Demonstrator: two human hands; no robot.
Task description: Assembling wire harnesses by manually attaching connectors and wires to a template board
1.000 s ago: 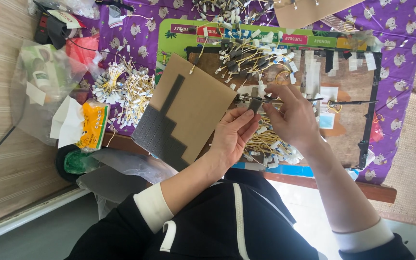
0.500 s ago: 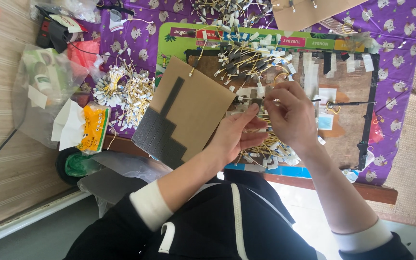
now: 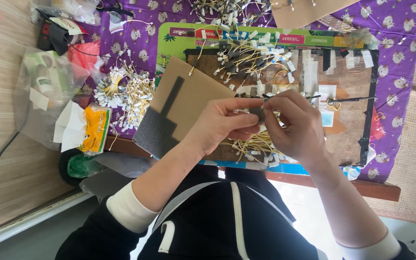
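While both hands sit closer together than half a second ago, one tan cardboard sheet with dark foam strips (image 3: 181,113) at nine o'clock, left hand (image 3: 220,123) and right hand (image 3: 294,127) pinching one small dark foam piece (image 3: 256,112) between fingertips, at centre.

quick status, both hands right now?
Left hand: closed, fingertips pinching a small dark piece.
Right hand: closed, pinching the same small dark piece from the other side.
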